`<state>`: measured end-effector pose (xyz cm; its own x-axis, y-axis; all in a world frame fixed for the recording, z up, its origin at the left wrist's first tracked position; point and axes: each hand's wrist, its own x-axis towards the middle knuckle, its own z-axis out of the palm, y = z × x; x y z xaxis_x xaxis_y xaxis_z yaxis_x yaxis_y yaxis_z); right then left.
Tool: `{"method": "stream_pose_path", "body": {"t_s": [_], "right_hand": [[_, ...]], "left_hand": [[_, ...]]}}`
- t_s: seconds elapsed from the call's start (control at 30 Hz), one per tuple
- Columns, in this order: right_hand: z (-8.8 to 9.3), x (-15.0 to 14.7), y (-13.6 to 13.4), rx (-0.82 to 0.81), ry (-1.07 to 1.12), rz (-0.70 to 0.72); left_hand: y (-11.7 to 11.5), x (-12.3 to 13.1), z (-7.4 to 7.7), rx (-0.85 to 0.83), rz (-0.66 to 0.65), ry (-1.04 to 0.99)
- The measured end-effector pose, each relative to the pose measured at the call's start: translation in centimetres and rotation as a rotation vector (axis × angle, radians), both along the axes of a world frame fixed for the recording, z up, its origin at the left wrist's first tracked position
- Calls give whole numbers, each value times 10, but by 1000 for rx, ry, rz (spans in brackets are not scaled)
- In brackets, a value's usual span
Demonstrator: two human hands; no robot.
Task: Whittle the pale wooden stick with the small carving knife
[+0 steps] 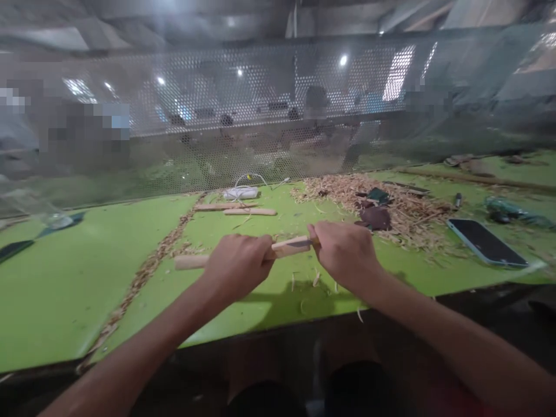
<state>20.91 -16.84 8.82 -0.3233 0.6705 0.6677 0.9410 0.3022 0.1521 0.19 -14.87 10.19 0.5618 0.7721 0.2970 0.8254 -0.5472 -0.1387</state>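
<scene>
My left hand is closed around a pale wooden stick, whose blunt end sticks out to the left. The stick's other end emerges between my hands, with a cut, lighter surface. A knife is in my closed right hand; its dark blade lies against the stick, and most of its handle is hidden by my fingers. Both hands are above the green tabletop. Thin curled shavings are below the blade, some near the table's front edge.
Behind my hands lie two wooden sticks and a white object with a cable. To the right are a heap of shavings, dark scraps, a phone and a plastic bottle. A perforated screen stands behind.
</scene>
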Motion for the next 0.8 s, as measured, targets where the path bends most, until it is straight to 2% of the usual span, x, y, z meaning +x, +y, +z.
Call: {"method": "stream_pose_path", "body": {"t_s": [0.17, 0.33, 0.8], "right_hand": [[3, -2, -9, -20, 37, -59], [9, -5, -16, -131, 14, -54], [4, -13, -14, -196, -49, 108]], "left_hand": [[-27, -1, 6, 70, 67, 64], [-42, -1, 10, 97, 112, 122], [-65, -15, -3, 1, 187, 90]]}}
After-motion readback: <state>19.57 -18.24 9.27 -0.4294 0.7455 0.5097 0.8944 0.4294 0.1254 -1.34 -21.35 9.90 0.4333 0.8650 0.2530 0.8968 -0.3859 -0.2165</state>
